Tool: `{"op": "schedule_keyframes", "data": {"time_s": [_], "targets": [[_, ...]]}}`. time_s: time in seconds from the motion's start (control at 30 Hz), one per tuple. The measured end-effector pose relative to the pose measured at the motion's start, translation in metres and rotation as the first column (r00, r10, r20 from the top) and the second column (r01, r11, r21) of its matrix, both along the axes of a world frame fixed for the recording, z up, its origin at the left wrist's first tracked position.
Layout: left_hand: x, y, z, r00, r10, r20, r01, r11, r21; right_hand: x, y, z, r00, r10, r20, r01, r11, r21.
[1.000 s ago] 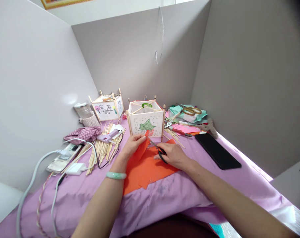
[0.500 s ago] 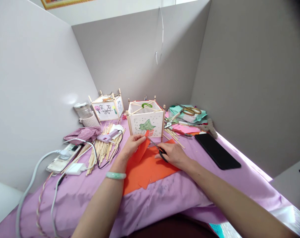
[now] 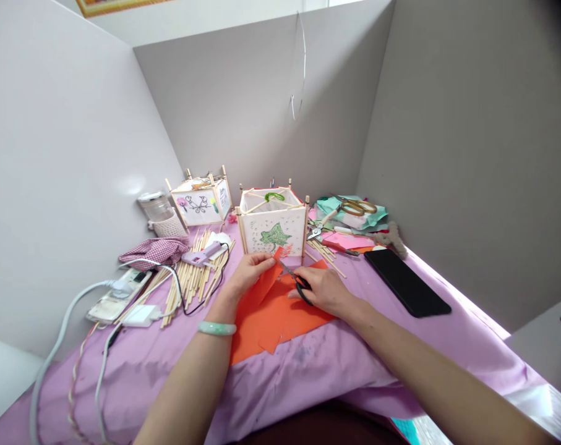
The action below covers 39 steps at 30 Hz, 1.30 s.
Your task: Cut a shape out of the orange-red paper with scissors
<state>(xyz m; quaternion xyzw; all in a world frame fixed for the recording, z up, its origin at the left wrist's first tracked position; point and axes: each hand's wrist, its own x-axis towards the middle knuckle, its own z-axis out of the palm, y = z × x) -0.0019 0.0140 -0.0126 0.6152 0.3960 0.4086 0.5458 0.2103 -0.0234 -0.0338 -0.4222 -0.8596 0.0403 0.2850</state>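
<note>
My left hand (image 3: 255,271) pinches a folded strip of orange paper (image 3: 264,287) near its upper end. Black-handled scissors (image 3: 303,290) are in my right hand (image 3: 325,287), their blades pointing up and left to the strip's edge beside my left fingertips. Under both hands lies a larger orange paper sheet (image 3: 256,334), with a small cut piece (image 3: 271,343) at its near edge. Just behind the hands stands a square paper lantern (image 3: 273,225) on a stick frame, with a green leaf drawn on its front and a green ring on top.
To the left are a second lantern (image 3: 200,207), a glass jar (image 3: 157,213), wooden sticks (image 3: 192,278), a lilac glue gun (image 3: 203,253), checked cloth (image 3: 153,250) and a power strip (image 3: 117,296) with cables. On the right lie a black phone (image 3: 406,283), pliers (image 3: 338,247) and gold-handled scissors (image 3: 358,207).
The strip's tip and the scissor blades have shifted slightly to the right and down. Both hands keep their hold, and the surrounding things stay where they were.
</note>
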Motion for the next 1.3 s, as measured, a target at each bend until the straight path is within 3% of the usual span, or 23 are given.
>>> {"op": "schedule_keyframes", "data": {"time_s": [0.5, 0.8, 1.3], "targets": [[-0.0002, -0.0005, 0.0009, 1.000, -0.003, -0.012, 0.003, 1.000, 0.004, -0.0004, 0.0006, -0.0008, 1.000, -0.012, 0.002, 0.012, 1.000, 0.017], [0.0014, -0.0026, 0.0051, 0.989, -0.065, -0.132, 0.075, 0.994, 0.074, -0.0016, -0.0027, 0.0020, 1.000, 0.002, -0.018, -0.002, 1.000, -0.003], [0.0013, -0.0054, 0.0061, 0.989, -0.062, -0.131, 0.066, 0.998, 0.024, -0.0009, 0.0009, 0.0000, 1.000, -0.013, 0.013, 0.013, 1.000, 0.011]]}}
